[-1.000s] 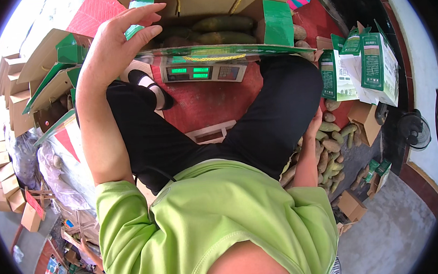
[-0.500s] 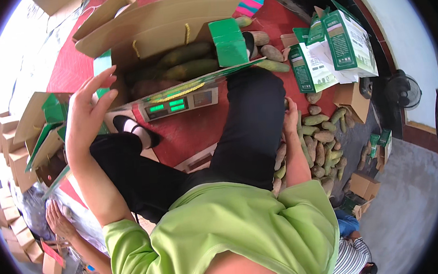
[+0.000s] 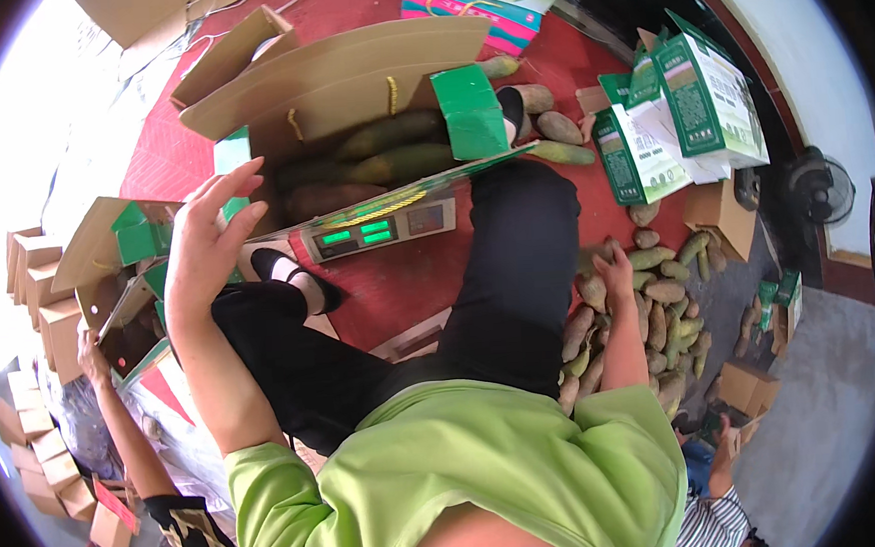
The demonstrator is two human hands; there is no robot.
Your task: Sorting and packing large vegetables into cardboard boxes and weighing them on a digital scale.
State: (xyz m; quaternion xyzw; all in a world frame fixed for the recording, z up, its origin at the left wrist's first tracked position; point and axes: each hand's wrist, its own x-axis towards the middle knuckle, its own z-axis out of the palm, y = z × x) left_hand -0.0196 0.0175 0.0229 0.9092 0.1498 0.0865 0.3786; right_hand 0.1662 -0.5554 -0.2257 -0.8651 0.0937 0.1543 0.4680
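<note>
At the left end of an open cardboard carton point(image 3: 334, 59) is my left hand point(image 3: 217, 232), its fingers spread and nothing in its grasp. Long dark-green and brown vegetables point(image 3: 406, 163) lie inside the carton. The carton stands on a scale point(image 3: 424, 219) with lit green digits. Beyond my right knee, my right hand point(image 3: 613, 271) reaches over a pile of elongated green and brown vegetables point(image 3: 658, 325). Its fingers are curled around a blurred greenish-brown vegetable point(image 3: 591, 254), partly hidden by the hand.
Green-and-white boxes point(image 3: 693, 107) and a black fan point(image 3: 813, 185) stand at the right. Another open carton point(image 3: 106, 259) is at the left, with a co-worker's hand point(image 3: 92, 357) at its edge. A person in a striped shirt point(image 3: 712, 527) is at the lower right.
My right hand has moved down from beside my knee to over the pile. My left hand remains by the carton. The co-worker's hand at left has risen to the other carton. The view has shifted slightly.
</note>
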